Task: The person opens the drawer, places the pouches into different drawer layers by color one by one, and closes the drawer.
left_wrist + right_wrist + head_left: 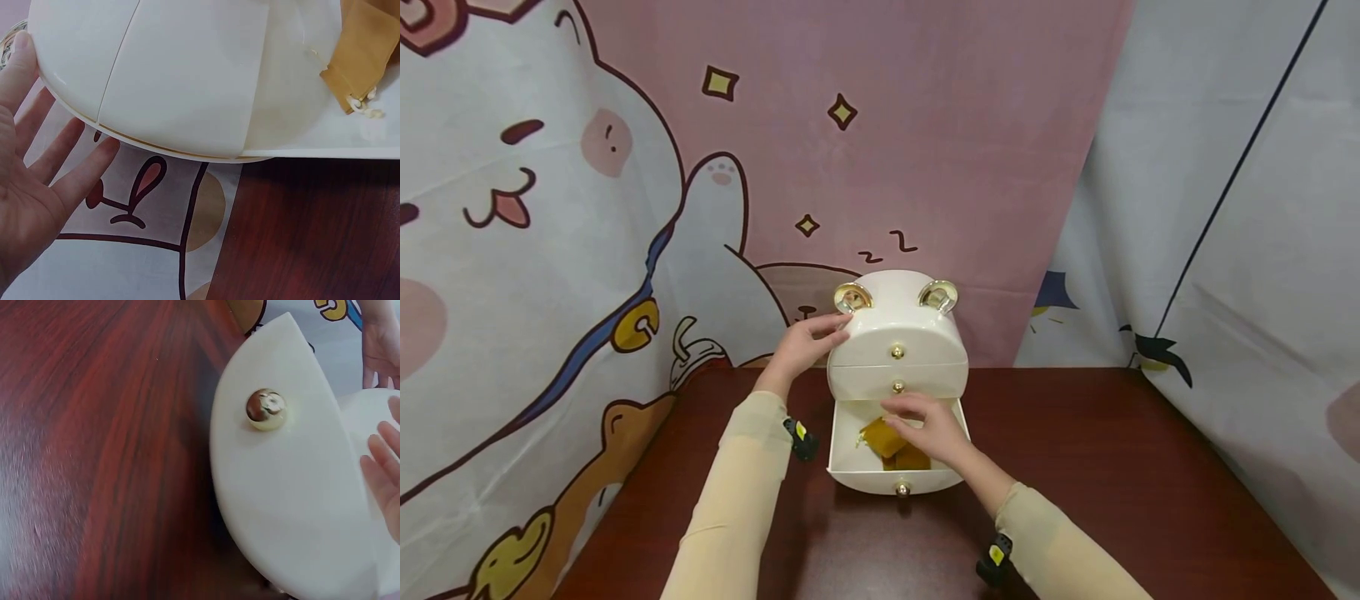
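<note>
A white storage box (897, 321) with gold ears and gold knobs stands on the table, its bottom drawer (846, 442) pulled out. Small mustard-brown pouches (912, 457) lie inside the drawer; in the left wrist view one pouch (365, 56) shows pale drawstring ends. My left hand (805, 343) touches the box's upper left side near the ear, its fingers extended and spread in the left wrist view (37, 181). Over the drawer is my right hand (931, 429), fingers loosely bent, thumb near the pouches. Only some of its fingers (382, 459) appear in the right wrist view, with nothing seen in them.
The dark red-brown table (1075, 467) extends to both sides of the box. Behind it hangs a pink and white cartoon cloth (925, 125), and another light cloth (1247, 250) hangs at the right. The drawer front has a gold knob (267, 409).
</note>
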`<state>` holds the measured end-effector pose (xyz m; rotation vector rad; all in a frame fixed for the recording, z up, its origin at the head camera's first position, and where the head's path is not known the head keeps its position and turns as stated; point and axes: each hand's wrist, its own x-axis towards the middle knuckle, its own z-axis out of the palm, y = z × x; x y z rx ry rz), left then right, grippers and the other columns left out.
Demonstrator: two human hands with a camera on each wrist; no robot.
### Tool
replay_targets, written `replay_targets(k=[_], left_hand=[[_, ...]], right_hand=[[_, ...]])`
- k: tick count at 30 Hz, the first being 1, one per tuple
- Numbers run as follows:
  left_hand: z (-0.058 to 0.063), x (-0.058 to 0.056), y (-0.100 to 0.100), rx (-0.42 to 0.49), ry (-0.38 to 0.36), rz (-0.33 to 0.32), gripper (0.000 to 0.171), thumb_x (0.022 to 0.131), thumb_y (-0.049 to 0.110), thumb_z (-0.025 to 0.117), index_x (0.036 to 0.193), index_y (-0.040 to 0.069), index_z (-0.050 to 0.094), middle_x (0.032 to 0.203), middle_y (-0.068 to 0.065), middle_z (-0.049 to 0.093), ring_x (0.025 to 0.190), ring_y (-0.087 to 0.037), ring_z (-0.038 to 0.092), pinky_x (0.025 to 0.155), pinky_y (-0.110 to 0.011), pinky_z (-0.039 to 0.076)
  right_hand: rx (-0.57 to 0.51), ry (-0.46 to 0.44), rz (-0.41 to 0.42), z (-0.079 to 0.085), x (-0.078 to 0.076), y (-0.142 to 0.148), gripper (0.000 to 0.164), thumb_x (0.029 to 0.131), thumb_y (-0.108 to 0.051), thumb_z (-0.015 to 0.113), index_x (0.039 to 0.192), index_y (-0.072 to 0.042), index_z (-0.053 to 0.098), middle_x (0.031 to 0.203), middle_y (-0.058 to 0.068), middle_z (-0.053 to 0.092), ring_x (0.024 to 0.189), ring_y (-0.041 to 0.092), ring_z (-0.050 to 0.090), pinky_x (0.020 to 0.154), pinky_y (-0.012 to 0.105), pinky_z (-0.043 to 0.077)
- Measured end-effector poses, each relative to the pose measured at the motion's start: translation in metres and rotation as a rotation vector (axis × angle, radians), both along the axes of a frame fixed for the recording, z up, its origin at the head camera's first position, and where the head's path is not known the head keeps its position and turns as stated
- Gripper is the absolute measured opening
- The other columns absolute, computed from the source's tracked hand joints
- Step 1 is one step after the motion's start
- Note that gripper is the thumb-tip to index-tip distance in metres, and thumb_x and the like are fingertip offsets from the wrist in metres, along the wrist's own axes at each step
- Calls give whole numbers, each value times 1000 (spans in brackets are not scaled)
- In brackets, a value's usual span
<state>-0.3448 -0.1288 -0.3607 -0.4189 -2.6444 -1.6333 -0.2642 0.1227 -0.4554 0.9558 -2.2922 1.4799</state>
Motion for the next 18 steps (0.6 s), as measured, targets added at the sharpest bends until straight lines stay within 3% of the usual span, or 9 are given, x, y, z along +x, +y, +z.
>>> replay_targets(k=[8, 14, 18], left_hand=[[-1, -3, -1, -9, 5, 4, 46, 90, 42, 72, 134, 29, 66, 141, 0, 55, 117, -27, 59, 88, -43, 55], [-1, -3, -1, -3, 8, 2, 46, 90, 42, 73, 133, 29, 66, 141, 1, 55, 115, -26, 60, 87, -40, 55], [-1, -3, -1, 0, 5, 1, 46, 90, 42, 73, 133, 29, 66, 141, 1, 55, 115, -26, 60, 86, -40, 56]], right_hand=[[77, -22, 109, 10, 4, 19, 37, 89, -9, 76, 124, -2, 68, 108, 12, 70, 95, 38, 66, 80, 48, 57], [150, 43, 151, 19, 12, 29, 39, 84, -4, 79, 122, -2, 68, 103, 10, 70, 88, 33, 68, 72, 42, 59], [186, 40, 162, 25, 19, 33, 39, 82, -1, 79, 120, -3, 69, 106, 10, 70, 86, 28, 68, 70, 40, 59]])
